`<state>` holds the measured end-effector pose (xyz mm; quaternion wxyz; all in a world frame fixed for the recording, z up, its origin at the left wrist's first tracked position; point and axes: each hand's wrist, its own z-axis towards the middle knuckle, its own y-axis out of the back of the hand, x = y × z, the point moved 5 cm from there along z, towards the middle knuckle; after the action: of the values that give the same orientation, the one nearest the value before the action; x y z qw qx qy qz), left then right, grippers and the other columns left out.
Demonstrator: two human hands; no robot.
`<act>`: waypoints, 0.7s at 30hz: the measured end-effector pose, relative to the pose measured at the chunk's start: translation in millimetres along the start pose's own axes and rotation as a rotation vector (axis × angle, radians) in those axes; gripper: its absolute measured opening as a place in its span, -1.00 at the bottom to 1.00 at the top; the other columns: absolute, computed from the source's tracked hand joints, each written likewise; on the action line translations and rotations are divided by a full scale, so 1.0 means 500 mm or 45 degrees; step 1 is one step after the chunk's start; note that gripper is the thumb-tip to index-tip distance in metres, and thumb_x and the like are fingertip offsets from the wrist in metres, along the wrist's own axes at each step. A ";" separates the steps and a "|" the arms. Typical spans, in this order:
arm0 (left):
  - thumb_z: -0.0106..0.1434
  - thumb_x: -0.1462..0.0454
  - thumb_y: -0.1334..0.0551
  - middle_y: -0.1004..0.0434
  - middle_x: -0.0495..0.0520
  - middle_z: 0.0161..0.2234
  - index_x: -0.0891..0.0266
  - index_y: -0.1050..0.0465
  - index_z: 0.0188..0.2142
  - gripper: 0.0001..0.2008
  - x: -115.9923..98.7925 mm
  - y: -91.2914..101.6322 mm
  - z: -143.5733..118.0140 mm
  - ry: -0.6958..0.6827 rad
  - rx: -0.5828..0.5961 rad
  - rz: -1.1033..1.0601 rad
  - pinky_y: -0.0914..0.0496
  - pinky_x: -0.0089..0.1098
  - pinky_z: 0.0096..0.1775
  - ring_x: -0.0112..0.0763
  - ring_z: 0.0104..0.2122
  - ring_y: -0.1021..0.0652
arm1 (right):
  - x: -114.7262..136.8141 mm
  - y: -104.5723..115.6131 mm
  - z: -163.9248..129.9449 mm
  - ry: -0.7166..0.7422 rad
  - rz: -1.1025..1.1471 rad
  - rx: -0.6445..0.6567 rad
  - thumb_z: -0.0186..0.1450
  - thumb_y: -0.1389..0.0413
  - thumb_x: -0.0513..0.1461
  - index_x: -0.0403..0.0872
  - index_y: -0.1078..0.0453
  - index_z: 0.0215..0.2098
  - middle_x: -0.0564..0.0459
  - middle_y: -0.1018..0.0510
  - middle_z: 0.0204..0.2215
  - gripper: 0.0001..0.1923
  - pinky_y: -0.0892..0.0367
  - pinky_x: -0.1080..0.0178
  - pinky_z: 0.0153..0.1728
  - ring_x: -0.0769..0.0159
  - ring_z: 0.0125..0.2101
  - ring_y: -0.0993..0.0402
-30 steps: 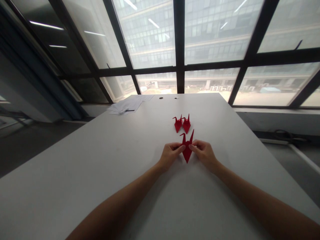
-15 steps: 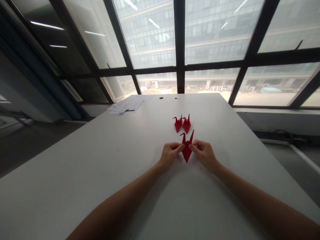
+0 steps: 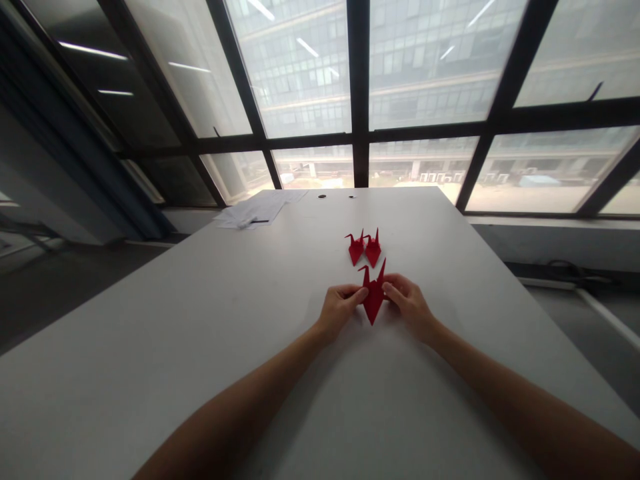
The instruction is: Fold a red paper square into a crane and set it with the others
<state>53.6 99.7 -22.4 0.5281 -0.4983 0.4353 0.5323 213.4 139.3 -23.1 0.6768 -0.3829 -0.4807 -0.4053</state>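
Pinching a red folded-paper crane (image 3: 373,301) at table centre, the left hand (image 3: 339,311) and right hand (image 3: 410,301) gripped its sides; two finished red paper cranes (image 3: 365,247) sat at twelve o'clock, this third seemingly almost done.

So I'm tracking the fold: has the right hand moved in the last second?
Yes. The right hand slid slightly up-table toward the two finished cranes, fingers on the red crane.
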 end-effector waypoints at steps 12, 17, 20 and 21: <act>0.16 0.28 -0.38 -0.40 0.19 0.08 0.10 -0.29 0.20 -0.38 0.000 0.003 0.004 -0.156 -0.028 0.007 -0.48 -0.32 -0.09 -0.34 -0.14 -0.56 | 0.019 0.027 0.007 0.103 -0.005 -0.240 0.14 -0.32 -0.10 -0.09 -0.52 -0.39 0.05 -0.58 -0.44 -0.78 -0.39 0.25 -0.34 0.30 -0.42 -0.46; 0.14 0.35 -0.38 -0.33 0.21 0.14 0.06 -0.19 0.24 -0.30 -0.004 -0.005 0.002 -0.230 0.078 -0.119 -0.45 -0.23 0.02 -0.21 0.02 -0.53 | 0.005 0.019 0.008 0.121 -0.157 -0.146 0.16 -0.30 -0.09 -0.10 -0.55 -0.38 -0.01 -0.62 -0.41 -0.78 -0.41 0.22 -0.33 0.25 -0.41 -0.49; 0.13 0.47 -0.26 -0.32 0.17 0.15 0.05 -0.24 0.21 -0.33 0.001 0.005 0.005 -0.204 -0.014 -0.039 -0.43 -0.28 0.00 -0.26 0.03 -0.52 | 0.007 0.028 0.014 0.170 -0.219 -0.176 0.16 -0.29 -0.09 -0.09 -0.55 -0.38 0.00 -0.62 -0.41 -0.78 -0.40 0.22 -0.33 0.25 -0.40 -0.49; 0.11 0.49 -0.22 -0.32 0.16 0.14 0.05 -0.25 0.20 -0.33 0.004 0.010 0.006 -0.187 -0.063 -0.013 -0.43 -0.30 -0.03 -0.28 0.01 -0.52 | 0.012 0.037 0.018 0.178 -0.241 -0.208 0.16 -0.30 -0.08 -0.09 -0.56 -0.38 0.00 -0.62 -0.41 -0.77 -0.40 0.22 -0.33 0.25 -0.40 -0.50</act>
<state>48.3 102.7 -24.2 0.5487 -0.4730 0.3795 0.5755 228.6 153.4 -17.5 0.6339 -0.3607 -0.4318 -0.5306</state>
